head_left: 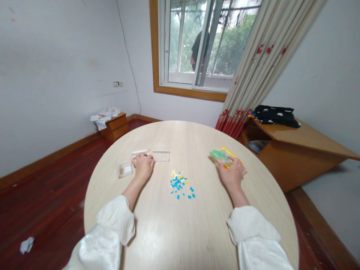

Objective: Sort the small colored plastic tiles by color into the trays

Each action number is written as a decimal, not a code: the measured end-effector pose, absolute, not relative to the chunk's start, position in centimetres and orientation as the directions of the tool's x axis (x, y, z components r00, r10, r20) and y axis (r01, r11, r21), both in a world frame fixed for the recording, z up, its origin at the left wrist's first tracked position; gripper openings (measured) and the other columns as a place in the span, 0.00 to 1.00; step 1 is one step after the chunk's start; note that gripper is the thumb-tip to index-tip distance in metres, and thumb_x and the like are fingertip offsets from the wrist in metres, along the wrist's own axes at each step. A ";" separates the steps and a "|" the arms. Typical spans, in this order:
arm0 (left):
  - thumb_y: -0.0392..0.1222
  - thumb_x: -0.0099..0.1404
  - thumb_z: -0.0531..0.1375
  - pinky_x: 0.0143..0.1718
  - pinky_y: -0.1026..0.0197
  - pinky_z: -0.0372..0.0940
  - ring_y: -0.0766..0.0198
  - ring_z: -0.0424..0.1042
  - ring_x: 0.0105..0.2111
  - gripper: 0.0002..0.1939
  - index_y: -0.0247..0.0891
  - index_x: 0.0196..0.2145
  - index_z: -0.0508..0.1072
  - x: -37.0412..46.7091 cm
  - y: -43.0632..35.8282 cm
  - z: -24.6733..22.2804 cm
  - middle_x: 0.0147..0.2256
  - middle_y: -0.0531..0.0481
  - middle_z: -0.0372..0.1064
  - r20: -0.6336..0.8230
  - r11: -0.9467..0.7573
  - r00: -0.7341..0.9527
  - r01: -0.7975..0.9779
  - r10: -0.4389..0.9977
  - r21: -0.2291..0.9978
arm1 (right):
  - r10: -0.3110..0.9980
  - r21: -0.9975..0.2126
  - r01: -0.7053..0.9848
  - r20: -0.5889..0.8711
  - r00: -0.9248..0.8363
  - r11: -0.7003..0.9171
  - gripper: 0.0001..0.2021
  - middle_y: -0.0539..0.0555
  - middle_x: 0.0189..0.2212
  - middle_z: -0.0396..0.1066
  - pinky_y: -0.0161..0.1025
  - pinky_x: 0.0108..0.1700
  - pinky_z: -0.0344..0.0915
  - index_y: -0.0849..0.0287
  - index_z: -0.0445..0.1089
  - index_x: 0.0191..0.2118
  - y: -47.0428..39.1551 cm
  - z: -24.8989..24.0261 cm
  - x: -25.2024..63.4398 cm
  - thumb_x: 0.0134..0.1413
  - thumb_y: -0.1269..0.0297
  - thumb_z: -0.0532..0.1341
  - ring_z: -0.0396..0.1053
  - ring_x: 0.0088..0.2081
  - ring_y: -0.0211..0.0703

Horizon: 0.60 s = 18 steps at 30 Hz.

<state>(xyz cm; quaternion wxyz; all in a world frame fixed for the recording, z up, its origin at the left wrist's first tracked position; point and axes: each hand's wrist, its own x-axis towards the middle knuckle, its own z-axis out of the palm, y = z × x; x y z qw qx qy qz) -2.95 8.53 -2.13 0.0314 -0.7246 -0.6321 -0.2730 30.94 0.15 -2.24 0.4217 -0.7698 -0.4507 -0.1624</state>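
At the left of the round table, my left hand (144,167) has its fingers bent down over a clear plastic box (140,152). Another clear box (161,156) lies just to its right, and a small clear box with something white inside (125,170) is to its left. On the right side, my right hand (233,173) grips a flat green and yellow packet (222,155) by its near edge. Between the hands lies a loose heap of small blue pieces (177,183), with pale and yellow pieces (174,174) at its back.
The round wooden table (180,228) fills the middle. Behind it are a window and a curtain (253,71). A tilted brown desk (306,150) with folded black cloth (277,115) stands right; a small cabinet (118,126) with papers stands left. A person is outside the window.
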 end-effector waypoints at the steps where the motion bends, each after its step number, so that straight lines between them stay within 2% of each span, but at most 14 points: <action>1: 0.42 0.62 0.56 0.51 0.45 0.48 0.50 0.59 0.48 0.08 0.39 0.35 0.75 -3.0 8.7 -2.3 0.43 0.42 0.66 0.445 -0.212 0.060 0.930 0.894 0.299 | 0.548 -0.514 0.831 0.641 0.538 -0.214 0.25 0.64 0.42 0.68 0.52 0.49 0.50 0.61 0.62 0.44 0.2 -2.3 30.8 0.49 0.44 0.55 0.61 0.46 0.56; 7: 0.39 0.61 0.57 0.49 0.45 0.48 0.49 0.59 0.47 0.07 0.37 0.34 0.75 -3.2 9.2 -2.6 0.41 0.42 0.66 0.489 -0.230 0.040 0.913 0.871 0.336 | 0.535 -0.562 0.827 0.703 0.469 0.014 0.24 0.62 0.42 0.68 0.55 0.51 0.52 0.60 0.62 0.41 0.2 -2.1 29.4 0.47 0.45 0.58 0.62 0.46 0.54; 9: 0.39 0.60 0.57 0.49 0.45 0.49 0.49 0.59 0.46 0.09 0.37 0.37 0.75 -3.2 9.2 -2.3 0.41 0.41 0.65 0.523 -0.249 0.005 0.883 0.852 0.397 | 0.572 -0.572 0.814 0.704 0.422 0.103 0.23 0.61 0.41 0.68 0.55 0.51 0.54 0.60 0.62 0.41 0.1 -1.9 28.3 0.47 0.45 0.58 0.63 0.46 0.54; 11: 0.39 0.60 0.57 0.49 0.47 0.52 0.51 0.61 0.45 0.11 0.37 0.40 0.74 -2.9 8.9 -1.8 0.40 0.42 0.64 0.559 -0.351 0.011 0.788 0.829 0.506 | 0.617 -0.593 0.787 0.687 0.385 0.169 0.22 0.60 0.40 0.68 0.55 0.49 0.57 0.59 0.62 0.40 -0.1 -1.6 26.8 0.48 0.46 0.58 0.63 0.45 0.53; 14: 0.42 0.58 0.59 0.46 0.52 0.58 0.57 0.64 0.41 0.15 0.37 0.44 0.71 -1.6 7.8 -1.3 0.39 0.44 0.65 0.531 -0.518 0.112 0.462 0.840 0.720 | 0.688 -0.615 0.740 0.663 0.297 0.273 0.19 0.60 0.41 0.68 0.54 0.48 0.60 0.57 0.61 0.41 -0.6 -1.2 24.1 0.50 0.48 0.58 0.64 0.46 0.53; 16: 0.46 0.54 0.63 0.43 0.54 0.60 0.61 0.65 0.35 0.23 0.35 0.47 0.69 -0.4 6.7 -1.1 0.40 0.44 0.66 0.398 -0.430 0.183 0.193 0.899 0.882 | 0.737 -0.630 0.692 0.643 0.210 0.353 0.18 0.61 0.43 0.67 0.53 0.49 0.62 0.57 0.60 0.42 -1.1 -1.1 22.3 0.51 0.50 0.58 0.65 0.47 0.52; 18: 0.51 0.52 0.65 0.41 0.55 0.62 0.62 0.66 0.34 0.29 0.35 0.49 0.67 1.0 5.3 -1.0 0.44 0.43 0.66 0.241 -0.221 0.322 -0.099 0.915 0.970 | 0.774 -0.634 0.649 0.624 0.109 0.421 0.17 0.61 0.42 0.68 0.51 0.49 0.63 0.57 0.59 0.42 -1.6 -1.0 20.7 0.52 0.52 0.58 0.66 0.47 0.51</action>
